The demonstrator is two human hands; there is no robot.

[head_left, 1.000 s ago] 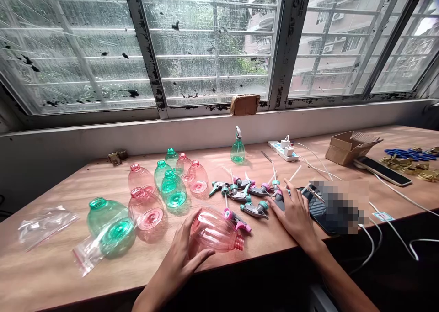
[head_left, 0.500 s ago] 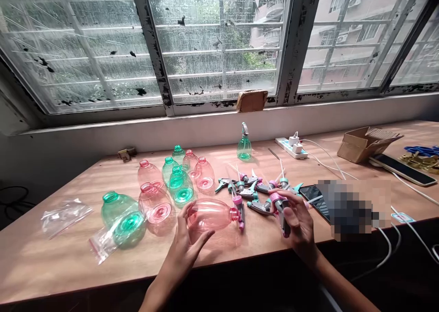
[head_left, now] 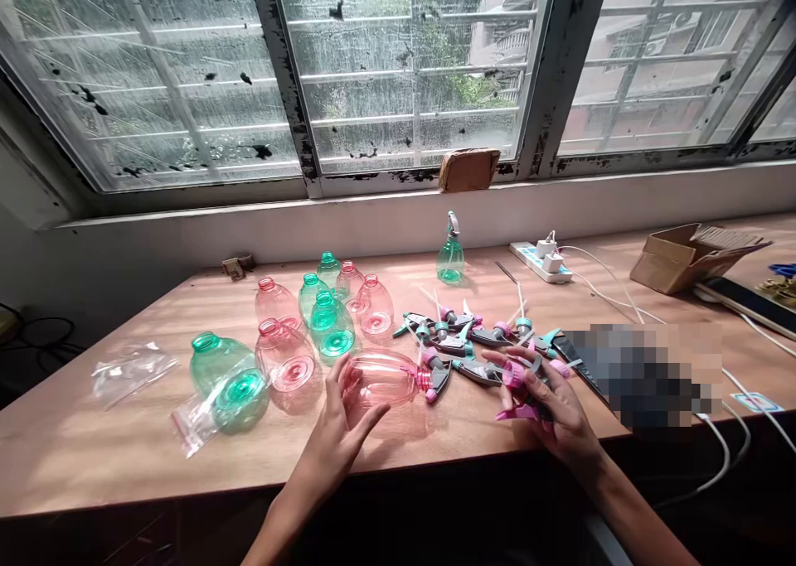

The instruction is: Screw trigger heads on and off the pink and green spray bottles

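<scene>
My left hand is wrapped round the base of a clear pink bottle, tilted on its side with its neck pointing right. In my right hand is a trigger spray head with a pink collar and pink trigger, its collar facing left toward the bottle. Just beyond both hands lies a pile of grey spray heads with pink and teal parts. One pink-collared spray head lies by the bottle's neck. Left of my left hand stand open pink bottles and green bottles.
An assembled green spray bottle stands near the wall. Plastic bags lie at the left. At the right are a power strip with cables, a cardboard box and a dark phone, partly blurred out.
My right hand has turned the spray head so its collar faces left, and moved slightly right. The pink bottle stays in my left hand. The view has shifted a little.
</scene>
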